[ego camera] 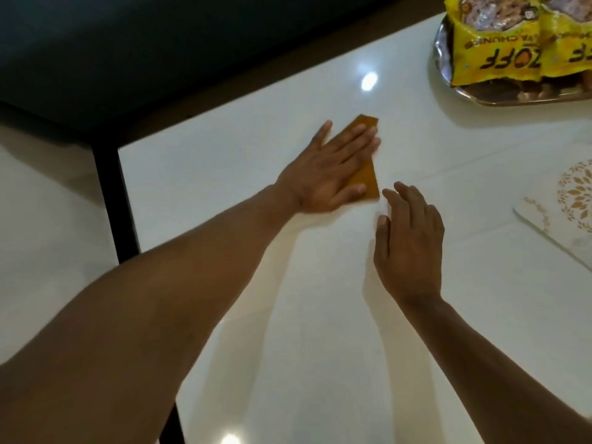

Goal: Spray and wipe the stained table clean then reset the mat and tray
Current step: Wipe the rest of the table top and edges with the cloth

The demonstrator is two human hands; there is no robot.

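A folded mustard-yellow cloth (368, 184) lies on the glossy white table (288, 299) near its far left corner. My left hand (330, 168) presses flat on the cloth with straight, spread fingers and covers most of it. My right hand (408, 238) hovers just right of the cloth, fingers relaxed and holding nothing. A white mat with a gold leaf pattern (563, 219) lies at the right edge of view. A silver tray (474, 96) stands at the far right corner. No spray bottle is in view.
Two yellow snack packets (499, 56) lie on the tray. The table's black leg (112, 200) and left edge border pale floor. A dark surface fills the top left beyond the table.
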